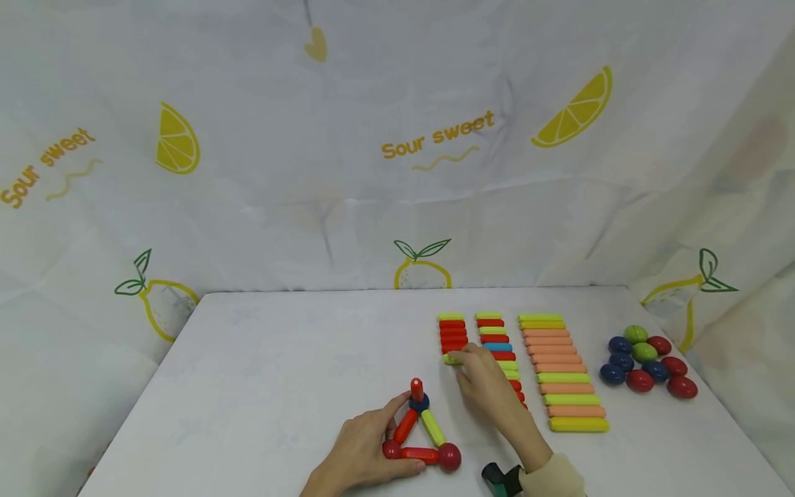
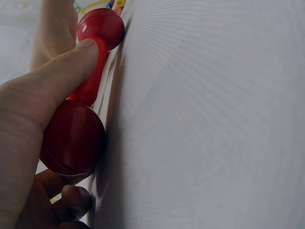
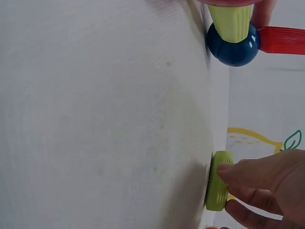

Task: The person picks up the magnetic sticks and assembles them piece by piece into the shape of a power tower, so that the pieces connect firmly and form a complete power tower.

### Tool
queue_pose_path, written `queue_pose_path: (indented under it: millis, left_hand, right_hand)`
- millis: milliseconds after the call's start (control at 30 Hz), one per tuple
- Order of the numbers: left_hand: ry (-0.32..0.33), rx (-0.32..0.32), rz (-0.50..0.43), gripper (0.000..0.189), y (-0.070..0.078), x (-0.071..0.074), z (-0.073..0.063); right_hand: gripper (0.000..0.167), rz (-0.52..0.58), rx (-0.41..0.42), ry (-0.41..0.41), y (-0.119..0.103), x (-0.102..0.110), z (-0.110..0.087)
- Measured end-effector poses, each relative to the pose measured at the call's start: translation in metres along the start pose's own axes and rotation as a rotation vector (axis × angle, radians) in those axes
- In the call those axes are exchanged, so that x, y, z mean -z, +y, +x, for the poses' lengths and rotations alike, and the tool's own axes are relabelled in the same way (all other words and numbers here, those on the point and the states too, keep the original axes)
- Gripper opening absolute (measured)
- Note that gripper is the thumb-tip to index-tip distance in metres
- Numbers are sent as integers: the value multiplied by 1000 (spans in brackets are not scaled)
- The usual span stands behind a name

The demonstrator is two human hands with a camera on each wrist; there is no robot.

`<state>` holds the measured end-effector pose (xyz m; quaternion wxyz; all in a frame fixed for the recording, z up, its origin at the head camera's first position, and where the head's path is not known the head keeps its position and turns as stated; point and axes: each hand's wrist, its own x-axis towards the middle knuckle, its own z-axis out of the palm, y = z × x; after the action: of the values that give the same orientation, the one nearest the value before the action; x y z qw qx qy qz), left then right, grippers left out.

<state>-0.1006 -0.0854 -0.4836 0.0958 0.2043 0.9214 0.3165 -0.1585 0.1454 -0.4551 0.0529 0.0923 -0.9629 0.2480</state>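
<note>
Build looks partway: a flat triangle is together on the white table (image 1: 248, 386), w/ a dark blue ball (image 1: 425, 405) at the far corner, a L red ball (image 1: 391, 449) and a R red ball (image 1: 450, 456) at the near corners. Sides: L red rod (image 1: 406, 426), lime side rod (image 1: 433, 428), near red rod (image 1: 419, 454). An upright red rod (image 1: 417, 388) stands on the blue ball; neither red corner has one, so the part above the base seems only just begun, imo

Parts left, all R of the triangle: a col. of short rods (image 1: 453, 331), a 2nd mixed col. (image 1: 495, 347), a col. of longer rods (image 1: 555, 359), plus a ball cluster (image 1: 640, 381) (red, blue, green) near the table's R edge. Can't tell how many of these the build needs

L hand (image 1: 363, 445): part-curled round the triangle's L corner, thumb pressed on the near red rod, index up by the blue ball; reads as a steadying grip

R hand (image 1: 487, 383): nearly closed, thumb and fingers pinching a short lime rod (image 3: 217, 191) at the near end of the 1st col., well apart from the triangle. Rod's resting on the table or barely off it, can't tell which
</note>
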Motion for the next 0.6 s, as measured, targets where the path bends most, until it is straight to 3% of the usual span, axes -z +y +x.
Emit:
queue_pose_path:
  millis: [333,600]
  left_hand:
    - [-16,5,-2,91,0,0,2]
    - [-21,7,-1,91,0,0,3]
  right_hand:
    - [31,-52,-16,34,3,-7,2]
    - [30,81,-81,-30,-3,-2,-8]
